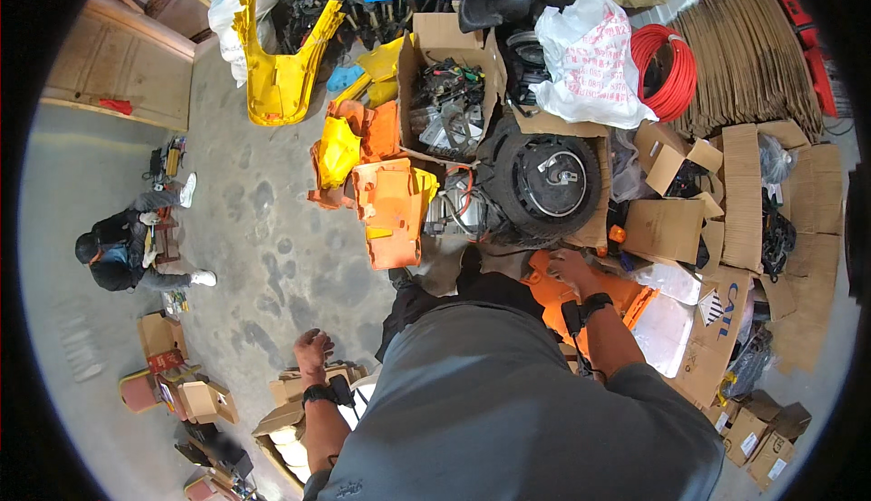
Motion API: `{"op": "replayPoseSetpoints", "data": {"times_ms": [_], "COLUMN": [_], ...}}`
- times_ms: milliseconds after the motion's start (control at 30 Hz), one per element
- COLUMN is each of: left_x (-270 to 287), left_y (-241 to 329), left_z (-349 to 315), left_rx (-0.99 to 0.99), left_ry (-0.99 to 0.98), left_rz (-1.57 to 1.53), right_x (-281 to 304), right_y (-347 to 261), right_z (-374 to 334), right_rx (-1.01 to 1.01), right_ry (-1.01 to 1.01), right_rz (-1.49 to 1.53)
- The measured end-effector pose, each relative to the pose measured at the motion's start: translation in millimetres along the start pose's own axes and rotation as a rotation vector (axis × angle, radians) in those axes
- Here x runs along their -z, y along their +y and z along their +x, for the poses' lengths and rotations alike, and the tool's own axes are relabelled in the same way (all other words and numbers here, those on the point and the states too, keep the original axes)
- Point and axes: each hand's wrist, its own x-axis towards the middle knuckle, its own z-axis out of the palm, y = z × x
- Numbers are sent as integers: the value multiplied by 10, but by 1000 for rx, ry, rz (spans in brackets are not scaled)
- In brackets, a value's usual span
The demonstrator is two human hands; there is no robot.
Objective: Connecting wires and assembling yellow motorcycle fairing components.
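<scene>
My left hand [313, 354] hangs at my left side above the concrete floor, its fingers loosely bent and nothing visible in them. Below and beside that wrist stand cardboard boxes with white items. On the other side, my right hand [571, 271] is over the edge of an orange plastic panel [606, 308], fingers slightly bent and apart; whether it touches the panel I cannot tell. A black tyre with its wheel hub [551, 184] lies just ahead of this hand. More orange body panels [388, 197] rest on the floor in front of my feet.
An open box of metal parts [446, 107] stands ahead, near a yellow panel [283, 70]. A white sack [590, 57], red coiled hose [667, 73] and stacked cardboard [744, 52] fill the far right. At left, a person [122, 252] sits low. Cartons [758, 433] crowd the near right.
</scene>
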Motion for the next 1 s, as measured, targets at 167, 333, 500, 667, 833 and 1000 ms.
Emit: {"op": "replayPoseSetpoints", "data": {"times_ms": [167, 333, 500, 667, 833, 1000], "left_x": [-41, -95, 113, -60, -69, -130], "left_y": [-94, -104, -198, -35, -55, 1], "left_z": [-110, -92, 152, -58, 21, 66], "left_rx": [13, -5, -82, -54, -27, -49], "left_ry": [22, 10, -91, -16, -40, -25], "left_rz": [20, 18, 9, -19, -2, 19], "right_x": [83, 111, 93, 31, 97, 191], "right_y": [215, 310, 983, 765, 747, 606], "right_z": [251, 320, 778, 604, 449, 223], "right_rx": [13, 36, 565, 441, 303, 202], "right_ry": [40, 55, 101, 128, -10, -57], "right_rz": [3, 71, -451, -581, -191, -98]}}
